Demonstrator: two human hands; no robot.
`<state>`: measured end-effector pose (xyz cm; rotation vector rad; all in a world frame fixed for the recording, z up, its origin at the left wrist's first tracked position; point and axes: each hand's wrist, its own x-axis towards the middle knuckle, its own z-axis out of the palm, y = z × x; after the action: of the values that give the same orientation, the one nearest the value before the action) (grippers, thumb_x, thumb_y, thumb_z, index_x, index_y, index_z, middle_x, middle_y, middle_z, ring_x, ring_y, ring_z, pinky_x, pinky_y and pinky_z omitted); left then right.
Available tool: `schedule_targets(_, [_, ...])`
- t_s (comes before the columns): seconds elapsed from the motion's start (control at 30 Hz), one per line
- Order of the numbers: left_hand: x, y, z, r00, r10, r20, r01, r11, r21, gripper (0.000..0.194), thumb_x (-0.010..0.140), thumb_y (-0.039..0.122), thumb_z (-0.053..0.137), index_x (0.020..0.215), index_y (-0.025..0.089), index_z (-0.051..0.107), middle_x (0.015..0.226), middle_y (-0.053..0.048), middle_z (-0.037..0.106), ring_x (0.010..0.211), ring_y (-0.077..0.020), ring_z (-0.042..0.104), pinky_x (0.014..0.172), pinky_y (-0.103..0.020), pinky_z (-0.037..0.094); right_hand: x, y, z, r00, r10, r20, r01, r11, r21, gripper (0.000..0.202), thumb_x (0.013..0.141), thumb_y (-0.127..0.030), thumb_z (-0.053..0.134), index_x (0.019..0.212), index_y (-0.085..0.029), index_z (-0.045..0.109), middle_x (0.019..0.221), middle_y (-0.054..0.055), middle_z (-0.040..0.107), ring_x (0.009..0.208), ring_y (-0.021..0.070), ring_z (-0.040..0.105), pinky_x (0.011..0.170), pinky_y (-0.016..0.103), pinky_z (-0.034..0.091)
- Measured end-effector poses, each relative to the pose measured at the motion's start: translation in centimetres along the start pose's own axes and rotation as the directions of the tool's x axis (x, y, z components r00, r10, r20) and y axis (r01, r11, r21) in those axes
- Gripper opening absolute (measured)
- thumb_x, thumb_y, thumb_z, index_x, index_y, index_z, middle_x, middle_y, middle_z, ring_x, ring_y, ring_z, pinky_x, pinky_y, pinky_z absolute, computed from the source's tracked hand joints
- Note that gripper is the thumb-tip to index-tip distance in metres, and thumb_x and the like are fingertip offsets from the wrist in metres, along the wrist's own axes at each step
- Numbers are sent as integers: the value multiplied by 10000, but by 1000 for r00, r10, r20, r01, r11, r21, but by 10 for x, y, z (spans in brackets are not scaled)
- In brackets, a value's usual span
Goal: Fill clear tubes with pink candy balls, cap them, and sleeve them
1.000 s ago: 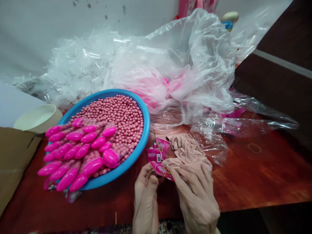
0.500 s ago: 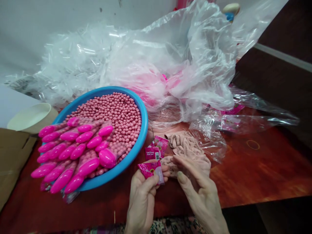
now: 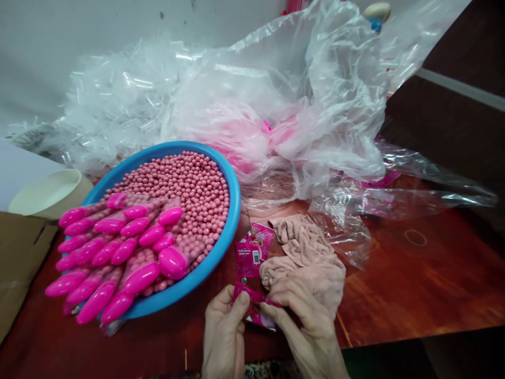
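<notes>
1. The left hand pinches a folded pink printed card, thumb pressed on its face; the fingers behind are partly hidden.
2. The right hand grips the same card's right part between thumb and fingers, its other fingers curled. The card is just above the worktop's front edge, near the middle of that edge.
3. Farther from the front edge, beyond the held card, more pink cards lie overlapping, one showing a barcode.
4. A crumpled beige cloth lies right of them, just beyond the right hand.
5. Toward the worktop's left end stands a blue basin of pink balls. Clear packets with glossy pink ends are heaped over its left front rim.
6. Clear plastic bags bunch along the back, and a thin ring lies toward the right end.
7. A pale bowl and a cardboard box are at the left edge.
</notes>
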<state>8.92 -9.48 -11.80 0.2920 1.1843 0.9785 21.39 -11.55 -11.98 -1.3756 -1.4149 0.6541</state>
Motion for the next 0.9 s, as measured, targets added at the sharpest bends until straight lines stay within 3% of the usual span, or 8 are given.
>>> schedule_targets(0.13, [2, 1, -7, 996, 68, -55, -67, 997, 30, 219, 617, 299, 827, 601, 140, 677, 531, 37, 626, 530, -78, 542, 545, -166, 456, 15, -2, -9, 987, 50, 152, -43, 998, -49, 328, 948, -242, 413, 656, -205, 557, 641, -4, 616, 633, 137, 596, 637, 262, 494])
schedule_targets(0.2, [4, 3, -13, 978, 152, -143, -145, 988, 55, 209, 584, 295, 845, 622, 153, 696, 544, 47, 646, 529, -68, 548, 552, -149, 458, 28, 4, -15, 992, 78, 104, -60, 985, -161, 367, 976, -321, 347, 743, -209, 607, 718, 17, 668, 678, 149, 633, 645, 263, 510])
schedule_targets(0.3, [10, 4, -25, 941, 257, -218, -229, 962, 146, 202, 582, 305, 842, 690, 174, 735, 650, 23, 727, 614, -104, 625, 649, -182, 504, 39, 23, -18, 999, 39, -29, -48, 901, -430, 338, 950, -421, 403, 924, -199, 657, 870, 71, 712, 807, 214, 662, 707, 332, 528])
schedule_targets(0.4, [17, 3, -36, 937, 303, -176, -253, 933, 257, 216, 684, 339, 770, 839, 190, 753, 833, -19, 767, 815, -168, 676, 798, -246, 510, 37, 44, -10, 996, -21, -91, -28, 860, -509, 339, 936, -385, 474, 1185, -177, 574, 1206, 113, 618, 1088, 256, 585, 913, 454, 473])
schedule_targets(0.5, [23, 0, -37, 937, 333, -108, -276, 892, 357, 284, 735, 347, 717, 983, 209, 727, 1007, -51, 747, 958, -215, 655, 871, -310, 494, 30, 56, 2, 995, -52, -89, -4, 844, -537, 350, 935, -350, 486, 1256, -213, 518, 1270, 103, 563, 1099, 242, 571, 924, 470, 471])
schedule_targets(0.63, [30, 1, -27, 892, 451, 21, -372, 707, 601, 168, 745, 322, 672, 788, 169, 728, 1116, -130, 702, 1032, -279, 618, 933, -391, 445, 29, 58, 10, 996, -92, -13, 70, 833, -549, 430, 945, -262, 365, 1357, -149, 414, 1340, 178, 498, 1242, 330, 459, 963, 512, 432])
schedule_targets(0.73, [34, 2, -19, 843, 528, 102, -444, 576, 687, 156, 749, 288, 645, 659, 165, 678, 1140, -162, 678, 1056, -300, 599, 966, -416, 401, 36, 56, 9, 995, -87, 41, 95, 830, -549, 433, 923, -217, 378, 1345, -127, 416, 1260, 199, 541, 1188, 334, 490, 921, 515, 448])
schedule_targets(0.9, [35, 0, -16, 843, 523, 124, -453, 567, 688, 135, 779, 276, 615, 722, 166, 669, 1107, -162, 675, 1030, -277, 602, 941, -404, 417, 47, 52, 9, 995, -33, 93, 78, 836, -543, 279, 893, -207, 442, 1137, -170, 571, 1038, 152, 618, 933, 289, 587, 792, 453, 493])
